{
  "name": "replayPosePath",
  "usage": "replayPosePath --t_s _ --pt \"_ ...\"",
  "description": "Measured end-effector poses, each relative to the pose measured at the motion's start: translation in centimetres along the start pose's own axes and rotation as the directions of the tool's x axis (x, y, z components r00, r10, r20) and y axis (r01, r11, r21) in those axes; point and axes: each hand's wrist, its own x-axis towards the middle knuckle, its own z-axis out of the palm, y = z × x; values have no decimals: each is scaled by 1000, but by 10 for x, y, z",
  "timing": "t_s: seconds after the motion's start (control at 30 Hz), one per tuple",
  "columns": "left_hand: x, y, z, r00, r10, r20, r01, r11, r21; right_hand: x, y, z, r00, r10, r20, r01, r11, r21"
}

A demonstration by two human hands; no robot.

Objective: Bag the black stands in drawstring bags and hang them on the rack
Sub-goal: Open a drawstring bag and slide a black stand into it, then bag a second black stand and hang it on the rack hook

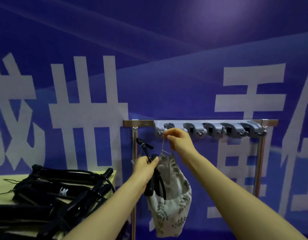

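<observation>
Before a blue banner wall (167, 49) with large pale characters stands a metal rack (208, 122) carrying a row of grey clip hooks (210, 129). At lower left, a bench (4, 186) bears a heap of black stands (51, 193). A leaf-patterned drawstring bag (174, 201) hangs below the leftmost hook. The left hand (145, 170) grips a black stand (149, 163) at the bag's mouth. The right hand (179, 138) pinches the drawstring (162, 146) at that hook.
</observation>
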Motion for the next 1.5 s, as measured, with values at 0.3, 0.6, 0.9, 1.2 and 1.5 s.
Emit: replayPosePath --t_s 0.3,0.6,0.9,1.2,1.5 --pt "44 -4 -3 999 -17 38 18 999 -27 57 9 24 977 -213 -28 186 905 -382" --pt "52 -15 7 998 -9 68 3 996 91 63 28 26 982 -173 -81 138 936 -323" --pt "28 -42 -5 951 14 308 -160 877 453 19 33 36 967 -191 -171 112 915 -388" --pt "3 -17 -21 992 -52 114 -29 791 611 -42 -5 57 947 -307 -96 245 882 -404" --pt "-76 31 -137 981 154 -118 -56 807 588 -124 -61 138 941 -253 226 307 918 -251"
